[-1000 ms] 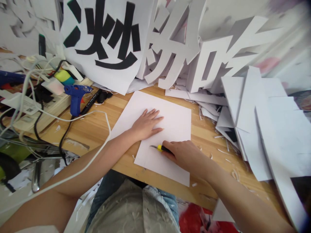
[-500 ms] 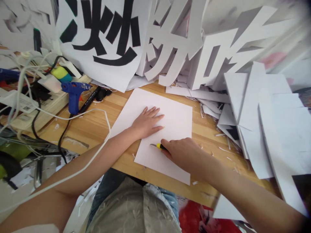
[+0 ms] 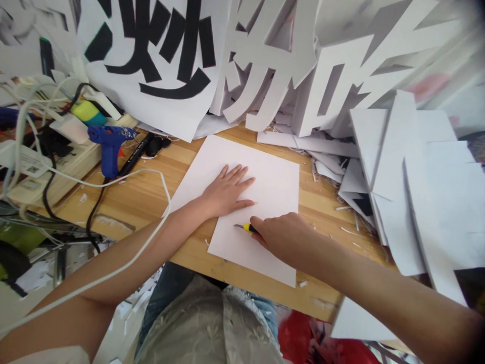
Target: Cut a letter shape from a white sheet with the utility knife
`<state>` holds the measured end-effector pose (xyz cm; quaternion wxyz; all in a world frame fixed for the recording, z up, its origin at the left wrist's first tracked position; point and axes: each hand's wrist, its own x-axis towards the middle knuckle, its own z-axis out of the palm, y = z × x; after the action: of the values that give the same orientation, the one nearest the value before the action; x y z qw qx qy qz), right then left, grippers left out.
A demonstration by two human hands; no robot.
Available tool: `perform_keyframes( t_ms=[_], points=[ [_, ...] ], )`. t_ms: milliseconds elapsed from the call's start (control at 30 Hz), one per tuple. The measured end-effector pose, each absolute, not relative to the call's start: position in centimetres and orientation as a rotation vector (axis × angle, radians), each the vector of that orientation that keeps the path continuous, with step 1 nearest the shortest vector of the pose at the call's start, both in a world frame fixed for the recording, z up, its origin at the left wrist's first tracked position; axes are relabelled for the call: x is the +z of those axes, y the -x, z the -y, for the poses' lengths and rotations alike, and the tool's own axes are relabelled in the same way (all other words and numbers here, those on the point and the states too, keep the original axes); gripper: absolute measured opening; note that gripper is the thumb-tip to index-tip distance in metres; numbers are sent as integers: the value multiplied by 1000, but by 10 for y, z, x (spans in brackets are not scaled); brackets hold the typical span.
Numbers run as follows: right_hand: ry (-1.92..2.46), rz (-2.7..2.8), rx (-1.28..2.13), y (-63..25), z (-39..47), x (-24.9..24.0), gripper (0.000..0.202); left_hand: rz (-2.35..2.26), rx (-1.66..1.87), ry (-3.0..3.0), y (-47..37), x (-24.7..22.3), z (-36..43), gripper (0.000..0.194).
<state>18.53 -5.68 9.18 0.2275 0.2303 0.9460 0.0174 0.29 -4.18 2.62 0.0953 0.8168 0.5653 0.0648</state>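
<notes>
A white sheet (image 3: 261, 174), thin and flat like paper or board, lies at an angle on the wooden table (image 3: 178, 174). My left hand (image 3: 227, 191) rests flat on it, fingers spread. In my right hand (image 3: 284, 237) is a yellow and black utility knife (image 3: 248, 227), its blade pointing left over the lower part of the sheet. Whether the tip touches the surface, I cannot tell. My right fingers wrap round the handle and hide most of it.
A blue glue gun (image 3: 109, 146) and a black marker (image 3: 134, 154) lie at the left, beside tangled white cables (image 3: 30, 136). Large white cut-out characters (image 3: 265, 65) stand at the back. White offcuts (image 3: 397, 187) pile up on the right. A white cord crosses above my left forearm.
The view has shifted slightly. Both hands and the knife hold nearly the same place on the sheet.
</notes>
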Motion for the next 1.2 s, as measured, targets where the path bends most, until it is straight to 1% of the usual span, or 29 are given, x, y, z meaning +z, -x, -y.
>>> perform_keyframes(
  t_ms=[533,767,1200],
  points=[
    [-689,-2572,-9,-197,56,86,19,-1674,208,-2429,-3,25,41,68],
    [-682,-2534,22,-200,57,87,14,-1678,221,-2443,-3,25,42,68],
    [-698,-2490,6,-204,56,88,15,-1667,235,-2462,-2,25,42,69]
  ],
)
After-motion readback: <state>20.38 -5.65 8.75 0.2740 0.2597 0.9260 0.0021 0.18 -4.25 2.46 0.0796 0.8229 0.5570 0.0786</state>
